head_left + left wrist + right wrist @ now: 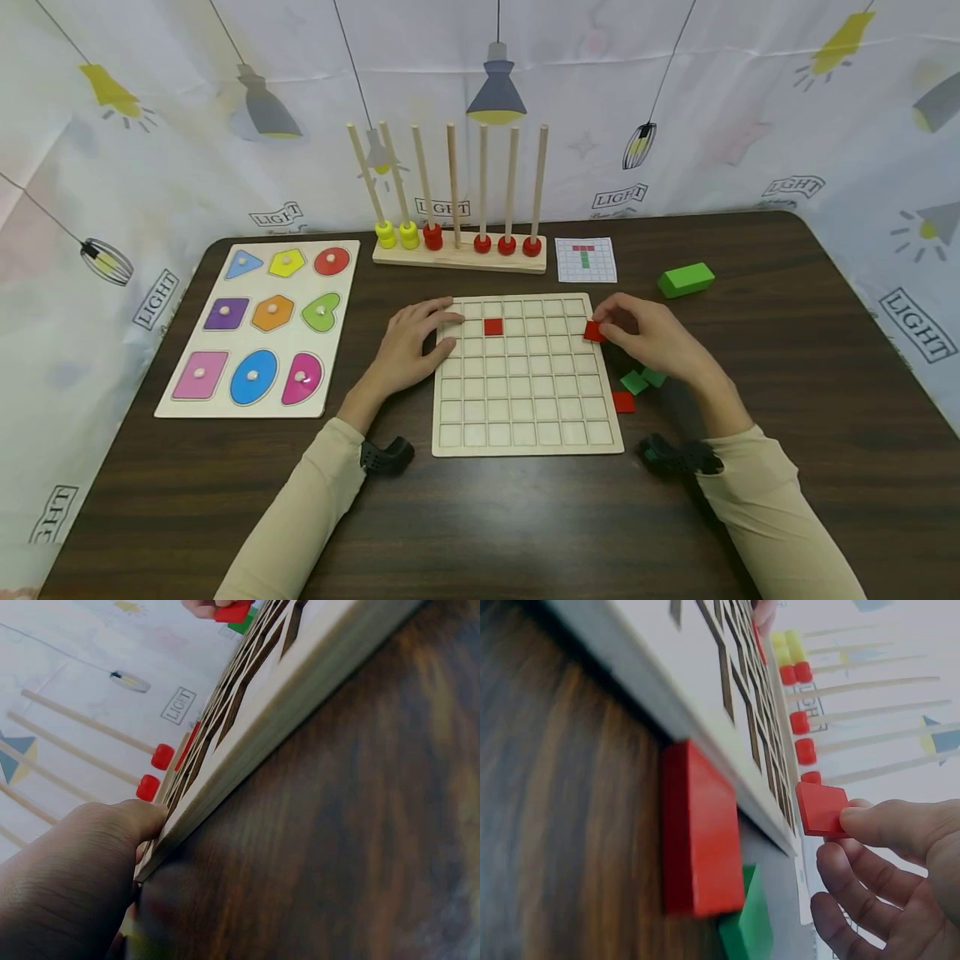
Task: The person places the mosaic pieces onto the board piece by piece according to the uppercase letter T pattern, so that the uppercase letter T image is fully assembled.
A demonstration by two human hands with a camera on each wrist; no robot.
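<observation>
In the head view, a pale wooden grid board (528, 410) lies at the centre with one red square tile (493, 327) in an upper cell. My left hand (411, 343) rests along the board's left edge, thumb and fingers spread, fingertips on the rim. Between thumb and fingertips my right hand (651, 335) pinches another red square tile (822, 808), held over the board's upper right edge. Beside the board's right edge, a loose red tile (623, 402) and green tiles (634, 382) lie on the table, partly under the right hand.
Behind the board stand a wooden peg rack (459, 257) with red and yellow beads and a pattern card (587, 261) showing a red and green T. A shape puzzle (258, 332) lies left. A green block (686, 280) sits at the right on the dark table (525, 533).
</observation>
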